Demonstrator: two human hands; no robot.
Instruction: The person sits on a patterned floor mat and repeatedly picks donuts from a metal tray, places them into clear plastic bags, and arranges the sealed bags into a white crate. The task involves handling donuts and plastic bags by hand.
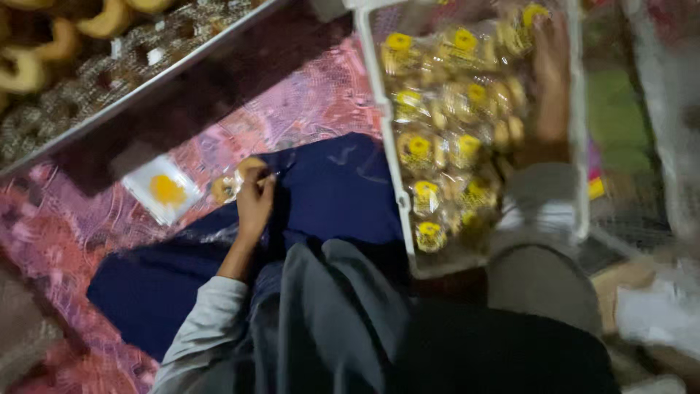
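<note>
Fingers [264, 179] of left hand [255, 204] pinched shut on a clear packet [235, 182] of pastries, over the blue cloth [328, 193].
Right hand [550, 80] rests inside white crate [390, 146] on stacked packets [445, 138]; finger state cannot be told.

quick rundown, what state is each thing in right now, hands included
left hand: closed on a clear bag of cookies, over the blue cloth
right hand: open, reaching into the white crate, resting on the packs
cookie packs: wrapped, piled in the crate, yellow labels up
metal tray: loaded with loose cookies
small white packet: flat on the pink mat, untouched
</note>
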